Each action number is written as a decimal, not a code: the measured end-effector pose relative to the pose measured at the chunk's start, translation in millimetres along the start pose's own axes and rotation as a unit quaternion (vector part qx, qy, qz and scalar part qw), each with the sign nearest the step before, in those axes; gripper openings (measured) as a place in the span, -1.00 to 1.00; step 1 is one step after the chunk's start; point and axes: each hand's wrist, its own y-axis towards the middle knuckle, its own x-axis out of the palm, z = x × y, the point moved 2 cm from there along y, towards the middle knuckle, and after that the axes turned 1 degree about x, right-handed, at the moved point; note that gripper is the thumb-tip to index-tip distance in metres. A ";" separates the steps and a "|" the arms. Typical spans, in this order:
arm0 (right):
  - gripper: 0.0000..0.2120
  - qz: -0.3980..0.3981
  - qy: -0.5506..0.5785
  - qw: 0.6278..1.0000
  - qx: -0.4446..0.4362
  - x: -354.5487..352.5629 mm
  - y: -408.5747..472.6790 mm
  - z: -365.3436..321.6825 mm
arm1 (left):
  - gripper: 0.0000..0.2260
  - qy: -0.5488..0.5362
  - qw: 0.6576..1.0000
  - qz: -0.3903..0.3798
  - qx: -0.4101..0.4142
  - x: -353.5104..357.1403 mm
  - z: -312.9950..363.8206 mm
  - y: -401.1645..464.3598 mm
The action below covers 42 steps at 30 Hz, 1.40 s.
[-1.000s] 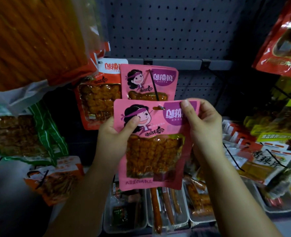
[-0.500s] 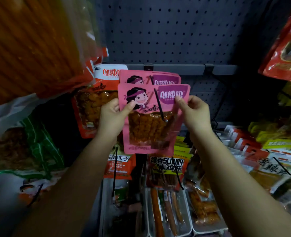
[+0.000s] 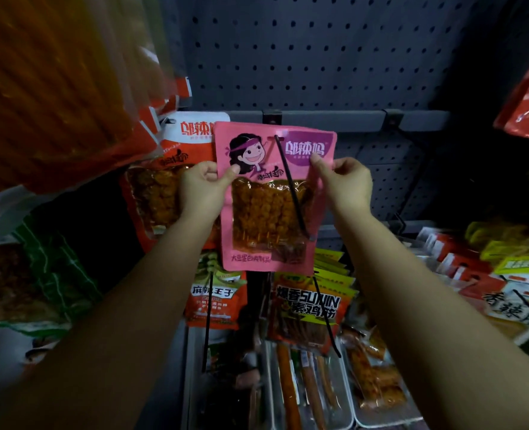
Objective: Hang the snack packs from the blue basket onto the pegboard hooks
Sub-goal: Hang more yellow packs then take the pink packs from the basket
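Observation:
A pink snack pack point(image 3: 269, 212) with a cartoon face hangs threaded on a black hook point(image 3: 291, 187), pushed back against the dark pegboard point(image 3: 303, 57). The hook's rod runs out of the pack's top hole and down across its front. My left hand point(image 3: 199, 190) pinches the pack's left edge, thumb on the front. My right hand point(image 3: 345, 184) pinches its right edge below the purple logo. The blue basket is out of view.
An orange-and-white pack point(image 3: 163, 181) hangs just left of the pink one. Red and orange packs point(image 3: 306, 308) hang on lower hooks point(image 3: 326, 318). Clear trays point(image 3: 303, 398) of snacks lie below. A large orange bag point(image 3: 55, 82) looms at upper left, more packs point(image 3: 505, 274) at right.
Both hands carried the pink pack up and back along the hook toward the pegboard. It now covers the pink pack that hung behind it.

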 end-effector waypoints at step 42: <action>-0.78 0.160 0.021 0.934 0.317 -373.6 -318.8 318.2 | -0.74 -0.001 0.822 -0.564 -0.080 242.6 -94.3 -425.4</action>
